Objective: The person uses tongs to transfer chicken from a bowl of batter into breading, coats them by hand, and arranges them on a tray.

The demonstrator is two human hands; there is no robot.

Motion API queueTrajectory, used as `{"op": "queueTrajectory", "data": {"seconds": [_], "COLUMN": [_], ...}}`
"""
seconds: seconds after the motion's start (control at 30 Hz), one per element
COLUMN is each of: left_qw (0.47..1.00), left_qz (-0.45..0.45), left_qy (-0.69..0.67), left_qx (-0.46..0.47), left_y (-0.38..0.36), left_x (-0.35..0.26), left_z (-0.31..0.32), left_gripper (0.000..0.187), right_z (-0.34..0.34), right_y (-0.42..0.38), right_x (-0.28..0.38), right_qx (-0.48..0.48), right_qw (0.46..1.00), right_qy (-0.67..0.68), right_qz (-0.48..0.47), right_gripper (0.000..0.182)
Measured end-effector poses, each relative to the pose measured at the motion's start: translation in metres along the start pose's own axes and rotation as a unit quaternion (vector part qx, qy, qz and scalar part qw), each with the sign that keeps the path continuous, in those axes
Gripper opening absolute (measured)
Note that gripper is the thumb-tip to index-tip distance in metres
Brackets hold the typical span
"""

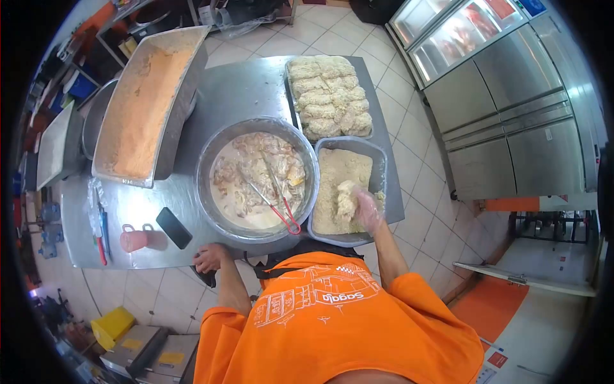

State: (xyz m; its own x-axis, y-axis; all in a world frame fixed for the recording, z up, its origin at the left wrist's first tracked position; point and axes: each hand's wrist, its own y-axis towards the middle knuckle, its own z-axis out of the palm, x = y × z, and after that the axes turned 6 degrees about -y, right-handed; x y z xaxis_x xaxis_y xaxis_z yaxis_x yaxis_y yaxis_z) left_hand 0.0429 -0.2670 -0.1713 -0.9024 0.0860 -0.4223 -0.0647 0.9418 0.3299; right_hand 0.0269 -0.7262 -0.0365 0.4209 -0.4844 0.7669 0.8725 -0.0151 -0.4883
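My right hand (369,212), in a clear plastic glove, is closed on a crumb-coated piece of meat (346,200) over the grey tub of breadcrumbs (380,163). Left of the tub stands a big round metal bowl (206,208) of meat pieces in pale, milky batter (233,214). Red-handled tongs (287,214) lean in it, handles over the near rim. At the table's front edge rests my bare left hand (210,258), its fingers curled; a dark thing shows just beneath, and I cannot tell what it is.
Coated pieces (330,96) fill a tray at the back right. A deep metal pan (185,77) of orange powder stands left. Near the front-left edge lie a phone (174,228), a pink cup (133,240) and a red-handled tool (101,249). Steel refrigerators (511,109) line the right.
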Motion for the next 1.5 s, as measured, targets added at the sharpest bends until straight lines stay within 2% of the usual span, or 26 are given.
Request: {"op": "queueTrajectory", "data": {"seconds": [0.07, 0.17, 0.33, 0.4, 0.43, 0.47, 0.53, 0.57, 0.6, 0.63, 0.7, 0.77, 0.83, 0.87, 0.9, 0.97, 1.0, 1.07, 1.1, 1.13, 1.17, 1.2, 1.27, 1.3, 1.37, 1.5], "left_qw": [1.000, 1.000, 1.000, 1.000, 1.000, 1.000, 1.000, 0.999, 0.996, 0.997, 0.996, 0.995, 0.974, 0.957, 0.958, 0.980, 0.980, 0.991, 0.985, 0.985, 0.975, 0.960, 0.977, 0.976, 0.974, 0.972], "left_qz": [0.000, 0.002, 0.001, 0.000, -0.001, -0.002, 0.004, 0.010, 0.015, 0.038, 0.045, 0.053, 0.150, 0.198, 0.199, 0.124, 0.124, 0.063, 0.078, 0.080, 0.128, 0.175, 0.171, 0.175, 0.183, 0.192], "left_qy": [-0.002, 0.001, 0.002, 0.001, 0.001, 0.001, -0.008, 0.032, 0.074, 0.047, 0.055, 0.063, 0.161, 0.207, 0.201, 0.128, 0.128, 0.095, 0.111, 0.107, 0.152, 0.200, 0.114, 0.111, 0.109, 0.108], "left_qx": [-0.002, 0.000, 0.001, 0.002, 0.001, -0.002, -0.026, -0.034, -0.043, -0.054, -0.054, -0.053, -0.049, -0.050, -0.054, -0.088, -0.093, -0.076, -0.104, -0.110, -0.101, -0.092, -0.060, -0.065, -0.076, -0.087], "left_y": [0.000, 0.001, 0.002, 0.001, 0.002, 0.005, 0.004, 0.004, 0.004, 0.007, 0.011, 0.014, 0.025, 0.026, 0.023, 0.009, 0.008, 0.013, 0.013, 0.016, 0.017, 0.021, 0.029, 0.027, 0.022, 0.016], "left_x": [-0.004, 0.000, 0.009, 0.007, 0.009, 0.012, 0.008, 0.009, 0.013, 0.020, 0.027, 0.043, 0.070, 0.067, 0.058, 0.034, 0.033, 0.035, 0.034, 0.037, 0.041, 0.051, 0.067, 0.064, 0.061, 0.061], "left_z": [-0.004, 0.004, 0.009, 0.009, 0.012, 0.014, 0.022, 0.020, 0.018, 0.023, 0.029, 0.036, 0.045, 0.053, 0.055, 0.030, 0.031, 0.031, 0.033, 0.034, 0.035, 0.036, 0.040, 0.040, 0.040, 0.040], "left_gripper": [0.030, 0.030, 0.030, 0.030, 0.030, 0.030, 0.031, 0.028, 0.024, 0.025, 0.026, 0.026, 0.022, 0.021, 0.021, 0.019, 0.019, 0.020, 0.020, 0.020, 0.020, 0.021, 0.019, 0.020, 0.020, 0.020], "right_z": [0.004, 0.013, -0.017, -0.016, -0.009, -0.006, 0.025, 0.018, 0.011, 0.008, 0.006, -0.033, 0.021, 0.020, 0.018, 0.024, 0.025, 0.023, 0.020, 0.019, 0.018, 0.029, 0.058, 0.048, 0.024, 0.031], "right_y": [0.001, -0.004, 0.009, 0.012, 0.012, 0.009, -0.005, 0.008, 0.026, 0.044, 0.064, 0.129, 0.171, 0.205, 0.238, 0.298, 0.328, 0.382, 0.407, 0.429, 0.449, 0.453, 0.448, 0.463, 0.498, 0.480], "right_x": [0.000, 0.008, -0.011, -0.002, 0.008, 0.023, 0.084, 0.093, 0.106, 0.124, 0.175, 0.209, 0.278, 0.298, 0.317, 0.344, 0.354, 0.366, 0.368, 0.370, 0.369, 0.368, 0.366, 0.360, 0.342, 0.328], "right_qx": [-0.048, -0.017, 0.007, 0.018, -0.015, -0.013, 0.046, 0.048, 0.028, 0.007, 0.131, 0.259, 0.135, 0.163, 0.190, 0.214, 0.218, 0.267, 0.268, 0.276, 0.281, 0.283, 0.178, 0.180, 0.313, 0.300], "right_qw": [0.992, 0.990, 0.983, 0.965, 0.950, 0.950, 0.949, 0.950, 0.945, 0.936, 0.957, 0.876, 0.762, 0.724, 0.683, 0.621, 0.623, 0.533, 0.538, 0.617, 0.686, 0.688, 0.588, 0.591, 0.521, 0.518], "right_qy": [-0.035, -0.047, -0.027, -0.040, -0.141, -0.141, -0.278, -0.277, -0.263, -0.249, -0.212, -0.401, -0.613, -0.655, -0.695, -0.749, -0.747, -0.803, -0.799, -0.732, -0.656, -0.654, -0.774, -0.771, -0.794, -0.799], "right_qz": [0.112, 0.135, 0.181, 0.257, 0.279, 0.278, 0.139, 0.140, 0.195, 0.249, 0.149, 0.060, 0.160, 0.139, 0.117, 0.080, 0.077, 0.021, 0.017, 0.079, 0.140, 0.137, 0.153, 0.153, 0.019, -0.055], "right_gripper": [0.039, 0.038, 0.039, 0.041, 0.049, 0.049, 0.058, 0.058, 0.060, 0.068, 0.078, 0.093, 0.103, 0.106, 0.109, 0.102, 0.102, 0.090, 0.090, 0.084, 0.078, 0.078, 0.069, 0.069, 0.053, 0.040]}}
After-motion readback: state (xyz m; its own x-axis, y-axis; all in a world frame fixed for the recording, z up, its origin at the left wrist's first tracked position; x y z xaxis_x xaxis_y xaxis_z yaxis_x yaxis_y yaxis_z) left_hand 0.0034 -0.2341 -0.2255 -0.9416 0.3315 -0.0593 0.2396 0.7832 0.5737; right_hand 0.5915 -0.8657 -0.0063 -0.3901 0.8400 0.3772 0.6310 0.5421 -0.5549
